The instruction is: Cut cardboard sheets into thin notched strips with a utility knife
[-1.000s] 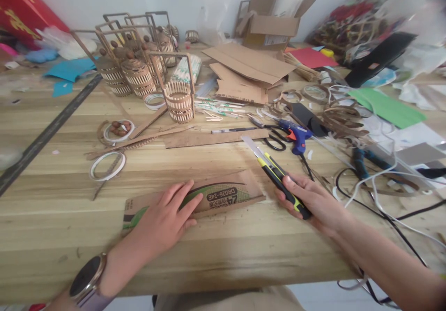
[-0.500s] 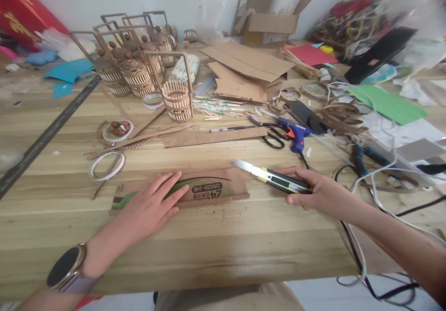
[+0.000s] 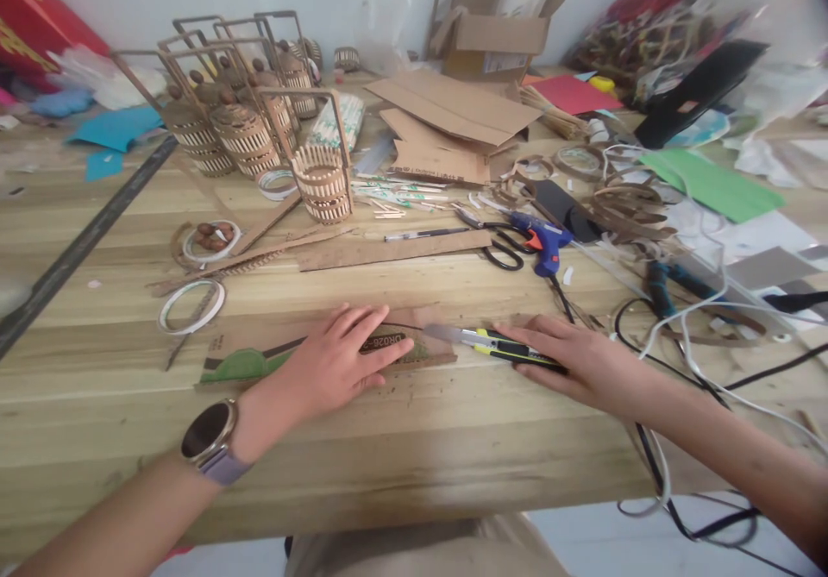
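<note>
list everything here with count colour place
cardboard strip: one, brown, front centre
knife: one, black and yellow, centre right
glue gun: one, blue, centre right
scissors: one, black, centre right
tape rolls: several, white, left
slatted baskets: several, tan, back left
sticks: many, pale, centre
cardboard sheets: several, brown, back centre
carton: one, brown, back
paper: several, blue, red, green, both sides
cables: several, black and white, right
clutter: uncountable, mixed, back right
table: one, pale brown, beneath
watch: one, dark, lower left
left hand: one, bare, on cardboard strip
right hand: one, bare, holding knife
</note>
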`<state>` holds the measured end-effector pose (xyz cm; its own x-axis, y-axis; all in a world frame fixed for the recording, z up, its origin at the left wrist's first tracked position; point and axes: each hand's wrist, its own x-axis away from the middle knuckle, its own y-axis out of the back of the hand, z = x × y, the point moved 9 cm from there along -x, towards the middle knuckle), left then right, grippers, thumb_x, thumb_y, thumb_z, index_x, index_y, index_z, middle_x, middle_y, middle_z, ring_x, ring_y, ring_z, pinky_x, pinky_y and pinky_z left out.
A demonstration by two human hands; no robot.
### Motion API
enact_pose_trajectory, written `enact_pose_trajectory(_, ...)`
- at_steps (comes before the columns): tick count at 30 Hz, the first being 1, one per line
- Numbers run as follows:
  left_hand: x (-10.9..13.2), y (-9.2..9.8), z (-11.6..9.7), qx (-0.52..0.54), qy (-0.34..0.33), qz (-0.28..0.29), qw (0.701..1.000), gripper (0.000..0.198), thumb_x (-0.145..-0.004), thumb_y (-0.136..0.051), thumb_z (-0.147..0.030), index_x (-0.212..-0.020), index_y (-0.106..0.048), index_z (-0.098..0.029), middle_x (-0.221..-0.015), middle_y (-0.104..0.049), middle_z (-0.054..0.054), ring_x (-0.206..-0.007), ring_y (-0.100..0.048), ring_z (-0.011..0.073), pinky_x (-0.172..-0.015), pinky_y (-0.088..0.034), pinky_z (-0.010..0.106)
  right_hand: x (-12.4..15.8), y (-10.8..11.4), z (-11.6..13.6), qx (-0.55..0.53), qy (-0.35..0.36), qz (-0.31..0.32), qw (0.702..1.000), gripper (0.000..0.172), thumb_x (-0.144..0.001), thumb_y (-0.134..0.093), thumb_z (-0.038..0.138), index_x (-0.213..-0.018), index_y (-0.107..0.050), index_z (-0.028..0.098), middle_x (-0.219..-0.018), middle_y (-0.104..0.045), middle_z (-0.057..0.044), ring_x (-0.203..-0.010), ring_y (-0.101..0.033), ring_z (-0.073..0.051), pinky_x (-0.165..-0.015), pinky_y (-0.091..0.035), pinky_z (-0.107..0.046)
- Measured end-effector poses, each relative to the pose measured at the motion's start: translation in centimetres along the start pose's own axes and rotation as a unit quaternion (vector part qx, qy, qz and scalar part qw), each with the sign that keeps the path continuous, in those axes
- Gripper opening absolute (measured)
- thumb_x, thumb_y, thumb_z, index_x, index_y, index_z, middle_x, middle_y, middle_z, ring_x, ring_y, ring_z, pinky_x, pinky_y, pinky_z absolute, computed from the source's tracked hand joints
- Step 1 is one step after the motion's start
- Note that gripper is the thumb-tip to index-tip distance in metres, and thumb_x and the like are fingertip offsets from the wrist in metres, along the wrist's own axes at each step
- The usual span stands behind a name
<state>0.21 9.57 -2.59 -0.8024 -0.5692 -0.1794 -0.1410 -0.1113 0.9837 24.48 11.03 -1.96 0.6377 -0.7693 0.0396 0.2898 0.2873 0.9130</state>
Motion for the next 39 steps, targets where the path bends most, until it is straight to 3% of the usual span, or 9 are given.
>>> enact_pose_trajectory(6, 0.0, -0.4, -0.5, -0.035, -0.052, 0.007, 0.998, 0.075, -0.088, -0.054, -0.003, -0.146, -0.036, -0.046, -0.148, -0.04, 0.013, -0.124, -0.045, 0.0346, -0.094, -0.05, 0.054, 0.4, 0.1, -0.3, 0.073, 0.032, -0.027, 0.996, 0.047, -0.097, -0.046, 0.037, -0.144, -0.05, 0.029, -0.11, -0.064, -0.01, -0.096, -0.067, -0.023, -0.079, -0.057, -0.035)
enact_pose_trajectory(10, 0.6, 0.3, -1.6, -0.042, -0.06, 0.015, 0.997, 0.073, -0.086, -0.058, -0.008, -0.147, -0.037, -0.042, -0.146, -0.042, 0.015, -0.122, -0.044, 0.0362, -0.09, -0.052, 0.054, 1.1, 0.4, 0.8, 0.078, 0.066, -0.032, 0.994, 0.048, -0.097, -0.045, 0.031, -0.145, -0.049, 0.028, -0.11, -0.064, -0.01, -0.095, -0.067, -0.021, -0.078, -0.058, -0.032)
enact_pose_trajectory(15, 2.4, 1.3, -4.4, -0.031, -0.041, 0.05, 0.997, 0.078, -0.082, -0.066, -0.015, -0.149, -0.035, -0.04, -0.147, -0.038, 0.015, -0.123, -0.041, 0.0385, -0.091, -0.051, 0.056, 3.9, 0.0, 3.5, 0.082, 0.087, -0.044, 0.992, 0.047, -0.097, -0.047, 0.026, -0.144, -0.049, 0.029, -0.107, -0.065, -0.008, -0.094, -0.068, -0.019, -0.077, -0.059, -0.03)
enact_pose_trajectory(24, 5.0, 1.6, -8.1, 0.005, -0.048, 0.038, 0.998, 0.066, -0.087, -0.064, -0.017, -0.145, -0.042, -0.039, -0.146, -0.039, 0.016, -0.127, -0.037, 0.045, -0.087, -0.05, 0.061, 10.8, -4.0, 7.0, 0.069, -0.021, -0.048, 0.996, 0.049, -0.098, -0.043, 0.027, -0.147, -0.045, 0.032, -0.107, -0.066, -0.008, -0.092, -0.067, -0.02, -0.074, -0.06, -0.03)
enact_pose_trajectory(33, 3.1, 0.6, -6.6, 0.045, -0.092, 0.051, 0.993, 0.078, -0.082, -0.054, -0.001, -0.147, -0.039, -0.04, -0.15, -0.034, 0.014, -0.134, -0.032, 0.0409, -0.096, -0.046, 0.06, 11.4, -3.4, 9.1, 0.16, -0.042, -0.074, 0.983, 0.041, -0.101, -0.039, 0.028, -0.138, -0.054, 0.021, -0.104, -0.065, -0.011, -0.087, -0.068, -0.021, -0.072, -0.062, -0.033)
enact_pose_trajectory(39, 1.6, 0.1, -5.4, 0.074, -0.093, 0.048, 0.992, 0.069, -0.089, -0.048, -0.004, -0.144, -0.042, -0.046, -0.152, -0.035, 0.007, -0.135, -0.033, 0.0351, -0.102, -0.042, 0.057, 11.4, -3.6, 9.2, 0.166, -0.066, -0.082, 0.98, 0.041, -0.102, -0.036, 0.028, -0.138, -0.052, 0.02, -0.1, -0.064, -0.01, -0.084, -0.068, -0.02, -0.069, -0.061, -0.033)
